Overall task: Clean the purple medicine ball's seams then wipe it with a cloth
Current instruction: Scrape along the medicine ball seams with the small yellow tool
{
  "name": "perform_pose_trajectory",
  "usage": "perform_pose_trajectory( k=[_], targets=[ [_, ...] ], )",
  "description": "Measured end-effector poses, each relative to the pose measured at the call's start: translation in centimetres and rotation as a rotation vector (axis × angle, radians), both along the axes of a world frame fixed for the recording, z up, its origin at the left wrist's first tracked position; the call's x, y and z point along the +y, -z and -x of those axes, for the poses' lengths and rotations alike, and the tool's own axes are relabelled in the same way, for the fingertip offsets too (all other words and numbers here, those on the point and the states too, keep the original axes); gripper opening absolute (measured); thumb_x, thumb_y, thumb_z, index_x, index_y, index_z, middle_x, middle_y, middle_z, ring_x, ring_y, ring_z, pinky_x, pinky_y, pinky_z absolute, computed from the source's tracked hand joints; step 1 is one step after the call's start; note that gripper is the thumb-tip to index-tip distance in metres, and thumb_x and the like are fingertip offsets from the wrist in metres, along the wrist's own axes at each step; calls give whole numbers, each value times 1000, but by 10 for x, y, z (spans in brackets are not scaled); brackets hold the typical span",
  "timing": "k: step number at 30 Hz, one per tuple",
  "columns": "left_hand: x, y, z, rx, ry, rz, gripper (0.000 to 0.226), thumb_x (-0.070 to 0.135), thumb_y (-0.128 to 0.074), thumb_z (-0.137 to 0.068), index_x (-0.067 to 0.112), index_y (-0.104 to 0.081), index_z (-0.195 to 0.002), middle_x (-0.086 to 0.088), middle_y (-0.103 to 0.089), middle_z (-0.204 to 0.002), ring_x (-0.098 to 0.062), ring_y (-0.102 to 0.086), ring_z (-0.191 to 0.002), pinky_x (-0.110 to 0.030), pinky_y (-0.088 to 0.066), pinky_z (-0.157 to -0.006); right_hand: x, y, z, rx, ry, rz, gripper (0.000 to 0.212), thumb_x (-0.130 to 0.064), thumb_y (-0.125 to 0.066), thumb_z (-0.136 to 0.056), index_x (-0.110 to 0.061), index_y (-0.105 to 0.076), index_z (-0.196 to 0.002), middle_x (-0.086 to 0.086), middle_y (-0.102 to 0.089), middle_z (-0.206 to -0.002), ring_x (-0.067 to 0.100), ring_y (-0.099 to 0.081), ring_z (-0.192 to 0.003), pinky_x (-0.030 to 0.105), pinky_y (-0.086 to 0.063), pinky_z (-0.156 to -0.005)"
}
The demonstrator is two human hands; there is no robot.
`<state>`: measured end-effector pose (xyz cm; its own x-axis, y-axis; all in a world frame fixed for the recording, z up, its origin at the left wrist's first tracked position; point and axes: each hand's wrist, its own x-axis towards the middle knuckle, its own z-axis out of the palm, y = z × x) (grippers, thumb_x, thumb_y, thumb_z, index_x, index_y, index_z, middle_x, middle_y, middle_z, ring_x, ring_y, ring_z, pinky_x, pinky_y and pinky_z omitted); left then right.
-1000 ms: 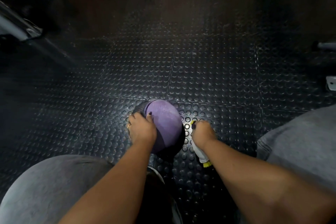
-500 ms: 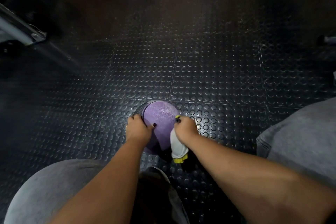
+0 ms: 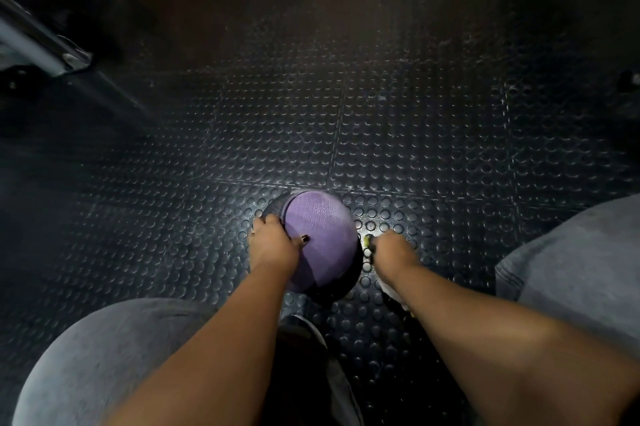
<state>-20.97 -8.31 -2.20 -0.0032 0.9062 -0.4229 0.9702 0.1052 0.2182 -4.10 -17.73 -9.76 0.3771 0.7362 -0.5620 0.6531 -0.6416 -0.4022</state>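
The purple medicine ball (image 3: 320, 235) with black panels sits on the studded rubber floor between my knees. My left hand (image 3: 273, 245) grips its left side, thumb lying across the purple panel beside a seam. My right hand (image 3: 393, 252) is just right of the ball, off its surface, gripping a white brush with a yellow end (image 3: 389, 289); most of the brush is hidden under my wrist and forearm.
Black studded rubber floor tiles (image 3: 415, 135) spread all around. A grey metal frame leg (image 3: 41, 51) of gym equipment stands at the far left. My grey-clad knees (image 3: 104, 356) flank the ball, and a shoe (image 3: 304, 328) sits just behind it.
My right hand with the brush has pulled off the ball's top to the right side of it. My left hand stays on the ball, which turned slightly.
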Motion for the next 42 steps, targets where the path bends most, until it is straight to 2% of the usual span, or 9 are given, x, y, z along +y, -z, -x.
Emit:
perform_pose_trajectory(
  k=[2, 7, 12, 16, 19, 23, 31, 38, 42],
  targets=[
    [-1, 1, 1, 10, 1, -4, 55, 34, -75, -88, 7, -50, -128, -14, -39, -139, -39, -52, -119, -48, -43, -101, -8, 9, 1, 12, 115, 66, 27, -6, -49, -90, -8, -66, -111, 16, -62, -117, 34, -61, -103, 34, -51, -87],
    [-1, -1, -5, 39, 3, 0, 60, 37, -75, -88, 7, -47, -132, -14, -38, -140, -39, -49, -122, -50, -43, -102, 24, -14, 33, 185, 281, -96, 24, -14, -52, -93, -2, -67, -108, 20, -66, -111, 33, -63, -102, 29, -44, -74],
    [4, 1, 0, 22, -30, 19, 60, 36, -76, -87, 5, -47, -130, -16, -38, -140, -41, -49, -122, -50, -43, -100, 36, -28, 43, 81, -3, -303, 32, -18, -50, -94, -8, -58, -123, 15, -48, -131, 34, -57, -107, 35, -45, -92],
    [4, 0, -2, 23, -48, 22, 54, 32, -70, -92, 5, -44, -132, -16, -36, -141, -41, -47, -123, -48, -42, -100, 33, -23, 44, 70, -113, -390, 42, -18, -52, -94, -16, -51, -136, 9, -43, -134, 33, -58, -102, 37, -49, -92],
    [3, -1, -3, 25, -58, 26, 52, 31, -64, -96, 5, -41, -135, -17, -34, -143, -41, -44, -127, -49, -39, -104, 17, -8, 34, 69, -71, -258, 36, -15, -44, -96, -12, -55, -130, 12, -46, -128, 35, -59, -101, 38, -49, -90],
    [7, 0, 2, 8, -82, 43, 55, 34, -59, -99, 5, -38, -139, -18, -33, -145, -42, -40, -131, -49, -37, -106, -12, 12, 23, 169, 22, 41, 23, -11, -50, -88, -5, -68, -100, 20, -67, -107, 33, -64, -95, 32, -49, -78],
    [9, 0, 16, -18, -129, 101, 108, 61, -78, -74, 1, -27, -147, -20, -27, -151, -41, -37, -137, -50, -36, -110, 34, -17, 41, 319, 368, -18, 29, -16, -54, -94, 2, -63, -116, 20, -64, -118, 34, -61, -108, 30, -46, -81],
    [15, 6, 29, -104, -283, 121, 110, 57, -81, -73, 0, -25, -148, -20, -26, -152, -42, -43, -134, -46, -43, -103, 44, -26, 74, 228, -65, -394, 43, -13, -51, -93, -12, -52, -136, 13, -43, -136, 32, -53, -116, 32, -41, -102],
    [13, 9, 35, -109, -286, 125, 120, 59, -83, -69, 0, -18, -152, -20, -24, -153, -41, -40, -136, -47, -42, -105, 34, -10, 75, 52, -212, -347, 51, -20, -41, -98, -23, -32, -148, 9, -30, -145, 36, -60, -103, 44, -50, -91]
  ],
)
